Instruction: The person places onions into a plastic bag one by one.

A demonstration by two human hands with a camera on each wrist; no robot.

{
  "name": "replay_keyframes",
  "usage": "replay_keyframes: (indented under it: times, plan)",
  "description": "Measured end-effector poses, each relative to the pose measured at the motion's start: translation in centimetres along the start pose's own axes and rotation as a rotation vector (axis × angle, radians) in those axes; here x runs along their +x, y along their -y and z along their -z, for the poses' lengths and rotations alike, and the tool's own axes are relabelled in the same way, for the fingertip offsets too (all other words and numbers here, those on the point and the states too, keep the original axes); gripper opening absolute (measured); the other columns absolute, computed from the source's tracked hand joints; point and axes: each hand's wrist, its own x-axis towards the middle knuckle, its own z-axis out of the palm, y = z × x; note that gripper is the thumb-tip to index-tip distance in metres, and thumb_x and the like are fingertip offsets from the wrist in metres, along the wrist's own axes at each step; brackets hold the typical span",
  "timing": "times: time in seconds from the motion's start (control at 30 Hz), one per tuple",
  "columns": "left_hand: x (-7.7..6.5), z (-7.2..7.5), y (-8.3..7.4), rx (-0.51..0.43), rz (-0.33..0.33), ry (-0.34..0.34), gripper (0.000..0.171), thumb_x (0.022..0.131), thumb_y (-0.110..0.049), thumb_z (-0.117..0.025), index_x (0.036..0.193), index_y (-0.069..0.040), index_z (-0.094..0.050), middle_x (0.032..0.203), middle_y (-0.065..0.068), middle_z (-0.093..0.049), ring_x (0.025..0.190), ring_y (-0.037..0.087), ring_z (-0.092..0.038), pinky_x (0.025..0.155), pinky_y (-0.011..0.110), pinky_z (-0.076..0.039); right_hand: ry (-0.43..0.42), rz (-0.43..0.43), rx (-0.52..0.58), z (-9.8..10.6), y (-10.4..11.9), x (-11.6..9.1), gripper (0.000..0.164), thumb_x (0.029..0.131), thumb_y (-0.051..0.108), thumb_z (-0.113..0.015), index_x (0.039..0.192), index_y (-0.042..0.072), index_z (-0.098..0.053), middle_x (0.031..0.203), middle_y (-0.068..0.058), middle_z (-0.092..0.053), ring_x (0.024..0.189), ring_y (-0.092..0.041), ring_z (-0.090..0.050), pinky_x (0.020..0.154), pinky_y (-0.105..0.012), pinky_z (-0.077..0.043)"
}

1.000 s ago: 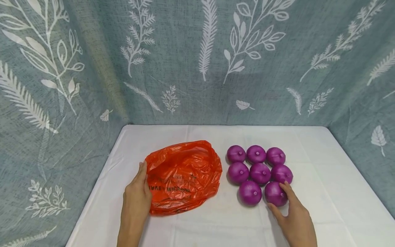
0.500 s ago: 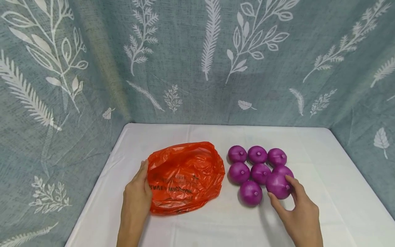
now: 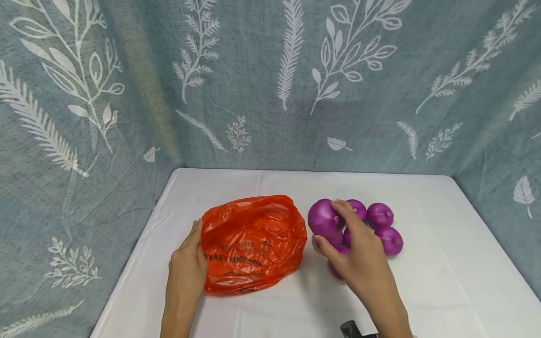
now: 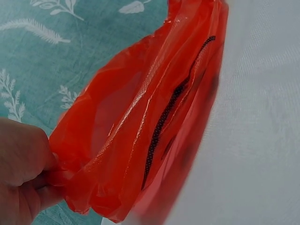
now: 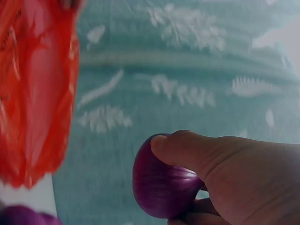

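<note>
A red plastic bag (image 3: pixel 253 249) with dark print lies on its side on the white table, its mouth spread. My left hand (image 3: pixel 186 263) pinches the bag's left edge; in the left wrist view the fingers (image 4: pixel 47 192) and thumb bunch the film. With thumb and fingertips my right hand (image 3: pixel 363 253) holds a purple onion (image 3: pixel 322 219) raised over the others, a short way right of the bag. The right wrist view shows the same onion (image 5: pixel 161 183) between thumb and fingers. Behind this hand, several purple onions (image 3: pixel 390 240) are partly hidden.
The white-covered table (image 3: pixel 439 281) ends at a blue-green leaf-patterned curtain (image 3: pixel 262 131) at the back and sides. A dark piece of gear (image 3: pixel 350 328) shows by the right wrist at the lower edge.
My right hand has picked up the front right onion from the group and carried it up and leftward toward the bag. The left hand stays on the bag's edge.
</note>
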Motion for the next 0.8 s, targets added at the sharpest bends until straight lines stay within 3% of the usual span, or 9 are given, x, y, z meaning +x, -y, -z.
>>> replay_keyframes:
  times: [0.17,0.3,0.8]
  plan:
    - [0.0,-0.1,0.0,0.004,0.005,0.003,0.054,0.101,0.014,-0.056,0.154,0.003,-0.05,0.151,0.026,-0.054,0.137,0.043,-0.056,0.106,0.058,-0.05,0.108,0.102,0.038,-2.1,2.1,1.5,0.075,0.086,0.017,-0.091,0.151,0.01,-0.055,0.153,-0.011,-0.059,0.131,-0.028,-0.066,0.102,-0.042,-0.059]
    - [-0.1,-0.1,-0.1,0.006,0.009,0.01,0.055,0.101,0.014,-0.055,0.154,0.003,-0.05,0.151,0.026,-0.054,0.137,0.043,-0.056,0.107,0.058,-0.049,0.206,0.136,0.084,-4.3,3.4,2.5,0.074,0.088,0.015,-0.089,0.151,0.008,-0.053,0.155,-0.014,-0.057,0.134,-0.027,-0.063,0.103,-0.037,-0.058]
    - [-0.1,-0.1,-0.2,0.019,-0.003,0.014,0.054,0.102,0.012,-0.056,0.155,0.002,-0.05,0.151,0.025,-0.056,0.136,0.042,-0.057,0.106,0.056,-0.051,0.479,0.04,0.04,-13.2,5.0,3.9,0.067,0.091,0.026,-0.087,0.146,0.006,-0.056,0.128,-0.009,-0.072,0.109,-0.022,-0.073,0.093,-0.035,-0.063]
